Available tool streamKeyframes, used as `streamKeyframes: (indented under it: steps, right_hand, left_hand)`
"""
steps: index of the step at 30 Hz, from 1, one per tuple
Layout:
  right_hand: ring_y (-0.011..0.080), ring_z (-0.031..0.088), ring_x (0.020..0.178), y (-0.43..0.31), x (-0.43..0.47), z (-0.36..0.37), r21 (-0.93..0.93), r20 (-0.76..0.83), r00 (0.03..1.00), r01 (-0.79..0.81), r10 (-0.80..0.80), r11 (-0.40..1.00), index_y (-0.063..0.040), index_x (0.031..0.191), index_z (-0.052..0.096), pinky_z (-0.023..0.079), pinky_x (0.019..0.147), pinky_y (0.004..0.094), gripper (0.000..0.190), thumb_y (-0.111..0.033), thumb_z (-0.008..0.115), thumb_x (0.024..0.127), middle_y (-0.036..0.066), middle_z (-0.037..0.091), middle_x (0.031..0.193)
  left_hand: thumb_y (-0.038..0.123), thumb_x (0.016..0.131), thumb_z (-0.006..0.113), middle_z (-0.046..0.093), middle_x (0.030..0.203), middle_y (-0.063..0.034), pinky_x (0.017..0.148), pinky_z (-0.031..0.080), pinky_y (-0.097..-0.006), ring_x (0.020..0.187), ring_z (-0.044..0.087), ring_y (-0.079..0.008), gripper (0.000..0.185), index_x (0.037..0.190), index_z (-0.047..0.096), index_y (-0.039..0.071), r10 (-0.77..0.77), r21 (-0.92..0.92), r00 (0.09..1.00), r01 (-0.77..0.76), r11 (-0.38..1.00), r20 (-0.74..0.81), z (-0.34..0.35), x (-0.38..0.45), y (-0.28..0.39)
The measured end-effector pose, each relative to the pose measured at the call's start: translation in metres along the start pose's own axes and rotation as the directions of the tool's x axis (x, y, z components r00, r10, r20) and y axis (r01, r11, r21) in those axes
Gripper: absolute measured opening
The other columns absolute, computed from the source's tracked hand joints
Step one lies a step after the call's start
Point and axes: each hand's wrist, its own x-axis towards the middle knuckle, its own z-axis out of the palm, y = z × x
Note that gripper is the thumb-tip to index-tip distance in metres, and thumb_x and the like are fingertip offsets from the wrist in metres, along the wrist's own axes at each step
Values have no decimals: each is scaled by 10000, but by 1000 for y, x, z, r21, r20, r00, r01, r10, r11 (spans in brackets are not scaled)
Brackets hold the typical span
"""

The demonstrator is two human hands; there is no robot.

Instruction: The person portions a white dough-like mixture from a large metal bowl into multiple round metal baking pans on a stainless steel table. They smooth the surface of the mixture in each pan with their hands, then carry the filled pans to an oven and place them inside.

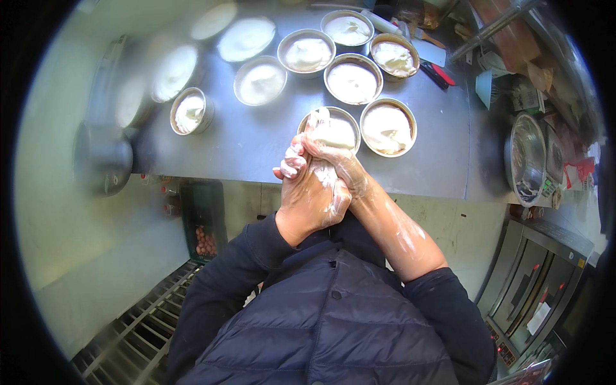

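My left hand (308,197) and my right hand (344,161) are pressed together over the front edge of the metal table. White creamy mixture coats the fingers of both, and some is smeared along my right forearm. The right hand wraps around the left; how the left fingers lie is partly hidden. Right behind them is a round cake tin (356,127) with white mixture in it, partly covered by the hands. A second filled tin (388,127) stands to its right. Another tin (353,78) sits farther back, its white filling unevenly heaped.
Several more filled tins, including a small one (191,111), spread across the metal table (250,144). Red-and-black handled tools (437,75) and a scraper (429,52) lie at back right. A steel bowl (527,159) stands far right, above an oven (534,279). Eggs (205,241) fill a crate below.
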Motion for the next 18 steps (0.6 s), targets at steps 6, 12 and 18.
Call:
streamKeyframes:
  steps: [6,12,18]
  right_hand:
    - [124,412,517,-14,13,-22,263,-136,991,29,7,964,-148,646,434,463,694,327,402,-263,548,1015,-29,363,544]
    - [115,335,408,-15,45,-106,546,-331,918,-4,220,838,-178,581,367,358,444,304,461,-240,486,1022,-35,310,471]
    - [90,330,380,12,20,-166,119,-571,799,-148,189,982,-155,724,441,250,332,235,302,-200,397,1019,-13,404,571]
  left_hand:
    - [166,844,504,546,1253,-247,988,328,-479,1188,455,-403,469,1250,547,-65,-77,-264,995,93,960,71,8,2,-4]
    - [141,971,467,651,1175,-259,1023,411,-417,1115,592,-398,369,1219,608,-92,-234,-324,955,283,903,182,39,-14,-32]
    - [91,987,477,678,825,-139,725,505,-298,754,645,-201,278,1124,691,-22,-626,-512,734,657,553,265,40,-32,-55]
